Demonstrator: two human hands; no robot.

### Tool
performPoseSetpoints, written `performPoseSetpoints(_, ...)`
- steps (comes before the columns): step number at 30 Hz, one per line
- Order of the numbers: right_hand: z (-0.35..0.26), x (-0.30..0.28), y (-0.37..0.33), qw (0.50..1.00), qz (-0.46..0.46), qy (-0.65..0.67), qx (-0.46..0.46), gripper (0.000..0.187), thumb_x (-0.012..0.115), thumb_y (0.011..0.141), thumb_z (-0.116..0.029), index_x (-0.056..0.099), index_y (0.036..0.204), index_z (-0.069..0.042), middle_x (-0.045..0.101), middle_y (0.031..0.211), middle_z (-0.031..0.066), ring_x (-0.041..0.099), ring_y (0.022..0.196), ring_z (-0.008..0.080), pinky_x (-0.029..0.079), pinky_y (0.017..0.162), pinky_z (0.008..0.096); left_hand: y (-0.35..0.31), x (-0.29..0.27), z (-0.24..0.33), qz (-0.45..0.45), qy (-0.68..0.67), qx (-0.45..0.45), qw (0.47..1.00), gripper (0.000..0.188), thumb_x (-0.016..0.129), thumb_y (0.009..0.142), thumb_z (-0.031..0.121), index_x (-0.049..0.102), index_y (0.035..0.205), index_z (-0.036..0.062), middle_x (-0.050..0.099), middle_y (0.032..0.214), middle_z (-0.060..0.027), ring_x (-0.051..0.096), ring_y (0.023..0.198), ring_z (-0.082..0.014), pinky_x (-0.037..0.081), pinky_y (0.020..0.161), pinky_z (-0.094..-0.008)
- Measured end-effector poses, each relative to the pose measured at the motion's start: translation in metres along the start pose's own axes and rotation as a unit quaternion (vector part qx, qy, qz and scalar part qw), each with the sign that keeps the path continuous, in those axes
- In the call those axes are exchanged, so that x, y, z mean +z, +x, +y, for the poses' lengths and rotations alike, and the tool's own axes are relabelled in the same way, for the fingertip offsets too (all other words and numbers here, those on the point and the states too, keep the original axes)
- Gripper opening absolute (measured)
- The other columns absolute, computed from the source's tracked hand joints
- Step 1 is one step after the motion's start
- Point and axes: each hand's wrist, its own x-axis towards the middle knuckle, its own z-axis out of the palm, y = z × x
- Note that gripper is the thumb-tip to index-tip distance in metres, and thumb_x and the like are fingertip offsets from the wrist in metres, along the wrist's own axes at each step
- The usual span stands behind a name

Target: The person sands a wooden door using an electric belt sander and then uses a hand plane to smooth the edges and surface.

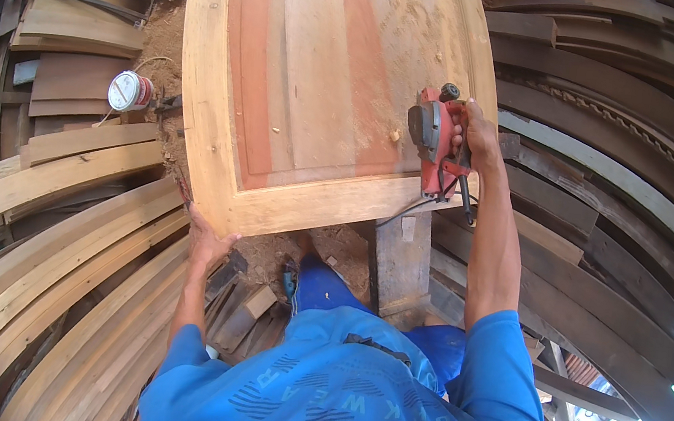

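Right hand, 2 o'clock: clenched on red-and-black planer over the wooden door. Left hand, 8 o'clock: spread around door corner, grip unclear. Door, 12 o'clock: pale frame, reddish and tan inset boards, dusty. Red-white round tub, 10 o'clock, label unreadable. Rough planks, 2 o'clock. Blue shirt, 6 o'clock: printed lettering, stripes.

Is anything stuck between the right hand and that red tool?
Nothing visible is. The right hand grips the red tool directly at its handle. A black cord shows at the tool's near end, below the hand, not visibly between them.
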Motion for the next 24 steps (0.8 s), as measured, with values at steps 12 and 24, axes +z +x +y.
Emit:
performPoseSetpoints(12,0.01,-0.005,0.001,0.999,-0.002,0.005,-0.035,0.047,0.048,0.106,-0.053,0.069,0.109,-0.011,0.05,0.068,-0.0055,0.048,0.052,0.0063,0.043,0.047,0.0271,0.003,0.005,-0.006,-0.008,-0.011,0.043,0.999,0.134,0.091,0.073,0.027,-0.008,0.156,-0.0095,0.027,0.157,-0.0366,0.033,0.146,-0.0472,0.029,0.123,-0.0455)
performPoseSetpoints(24,0.038,0.01,0.0,0.992,0.045,-0.004,-0.116,0.051,0.056,0.102,-0.05,0.072,0.103,-0.002,0.064,0.071,0.0069,0.061,0.058,0.0158,0.05,0.054,0.0323,0.022,0.012,-0.048,-0.031,-0.024,0.077,0.996,0.131,0.089,0.075,0.023,-0.013,0.152,-0.0057,0.026,0.154,-0.0327,0.033,0.145,-0.0425,0.029,0.122,-0.0424)
